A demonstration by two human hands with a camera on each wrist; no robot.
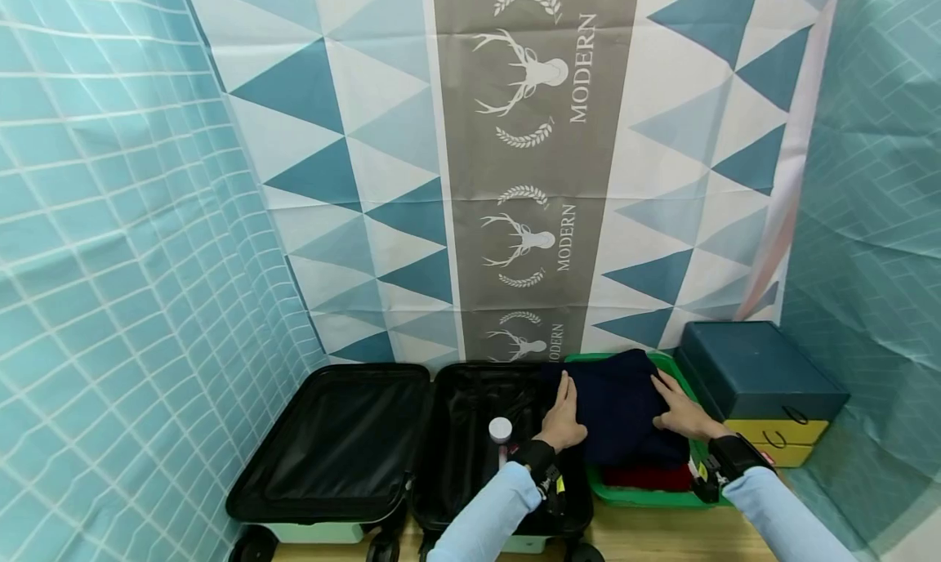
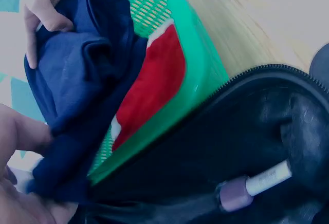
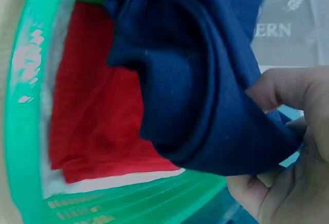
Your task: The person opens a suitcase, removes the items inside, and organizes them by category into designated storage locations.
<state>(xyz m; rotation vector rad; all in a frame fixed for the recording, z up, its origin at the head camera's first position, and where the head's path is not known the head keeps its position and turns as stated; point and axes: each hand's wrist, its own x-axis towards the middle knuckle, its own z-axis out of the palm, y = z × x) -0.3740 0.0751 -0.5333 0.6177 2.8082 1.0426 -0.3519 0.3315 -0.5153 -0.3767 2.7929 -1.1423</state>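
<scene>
A folded navy cloth garment point(image 1: 621, 407) hangs over the green basket point(image 1: 647, 497), gripped at its two sides. My left hand point(image 1: 562, 423) pinches its left edge, close to the suitcase's right rim. On the opposite edge, my right hand point(image 1: 684, 411) holds the fabric between thumb and fingers, as the right wrist view shows. Beneath it, a red cloth point(image 3: 97, 106) with a white layer under it lies in the basket. Part of the basket's inside is hidden by the navy garment.
An open black-lined suitcase point(image 1: 459, 464) stands left of the basket, its other half point(image 1: 331, 448) further left. A small bottle with a white cap point(image 2: 252, 185) lies in the suitcase. To the right of the basket are stacked blue and yellow boxes point(image 1: 760, 374).
</scene>
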